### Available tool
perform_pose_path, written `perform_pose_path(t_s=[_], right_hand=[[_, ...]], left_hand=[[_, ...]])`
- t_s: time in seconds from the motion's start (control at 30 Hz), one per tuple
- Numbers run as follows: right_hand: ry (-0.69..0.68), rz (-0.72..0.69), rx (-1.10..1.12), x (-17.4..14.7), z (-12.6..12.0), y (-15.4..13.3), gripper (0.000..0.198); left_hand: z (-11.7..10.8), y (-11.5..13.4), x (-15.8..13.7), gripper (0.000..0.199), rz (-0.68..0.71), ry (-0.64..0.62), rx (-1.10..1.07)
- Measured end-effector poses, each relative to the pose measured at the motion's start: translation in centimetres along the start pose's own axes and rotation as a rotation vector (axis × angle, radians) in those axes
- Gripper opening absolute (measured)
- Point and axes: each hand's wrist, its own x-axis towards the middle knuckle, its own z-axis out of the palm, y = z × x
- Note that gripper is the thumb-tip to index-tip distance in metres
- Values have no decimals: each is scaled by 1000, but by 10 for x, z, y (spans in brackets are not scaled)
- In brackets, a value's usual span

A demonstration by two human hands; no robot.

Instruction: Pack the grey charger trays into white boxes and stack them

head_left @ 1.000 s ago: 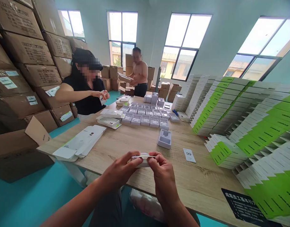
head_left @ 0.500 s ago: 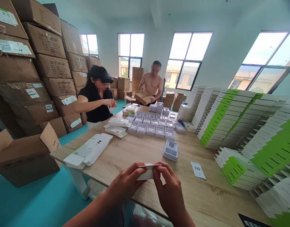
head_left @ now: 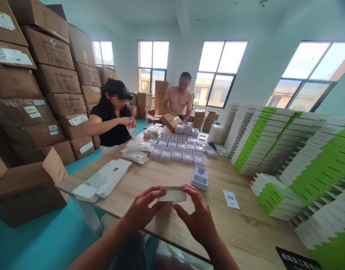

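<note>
A small white carton [head_left: 173,195] is held up over the near table edge, one narrow face toward me. My left hand [head_left: 144,207] is closed on its left end, fingers along the top and thumb beneath. My right hand [head_left: 197,213] holds the right end, fingertips on the top corner and thumb near the lower corner. Beyond them, a white tray with grey recesses [head_left: 200,177] sits on the table. A white printed card [head_left: 231,199] lies to the right of my hands.
Rows of white trays [head_left: 176,153] cover the table's middle. Flat white cartons [head_left: 104,179] lie at left; white-and-green box stacks [head_left: 315,176] line the right. Two people work across the table, one holding a brown carton [head_left: 171,120]. An open cardboard box [head_left: 28,191] stands on the floor.
The carton between my hands has opened out from a flatter shape, its side face now showing. My right thumb has moved down. The far person's brown carton has tilted and lowered.
</note>
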Motion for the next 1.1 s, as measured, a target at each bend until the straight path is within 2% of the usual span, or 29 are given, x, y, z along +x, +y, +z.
perform_pose_path(t_s=[0.07,0.13,0.37,0.57,0.7,0.8,0.87,0.97,1.03,1.1], right_hand=[[-89,-37,-8,2,-6,5,38],[-109,-56,-10,3,-9,9,32],[-55,-59,16,-2,-6,14,36],[-33,-47,51,0,-2,13,30],[-5,4,75,2,-3,13,31],[-4,68,109,3,-5,13,27],[-17,134,161,2,-6,14,34],[-47,234,254,0,-9,16,57],[-75,277,288,-2,-11,18,67],[-120,319,322,-4,-14,20,70]], left_hand=[[-2,0,5,24,-14,-8,-17],[-4,0,9,24,-18,-24,-38],[-8,0,13,24,-68,-59,-46],[-9,-4,11,22,-100,-55,-53],[-8,-9,9,39,-274,-69,-215],[-8,-9,10,42,-425,-93,-308],[-7,-7,12,39,-465,-80,-337],[-3,-1,14,36,-507,-46,-391],[2,3,14,39,-563,-28,-436],[7,3,14,45,-622,-24,-489]])
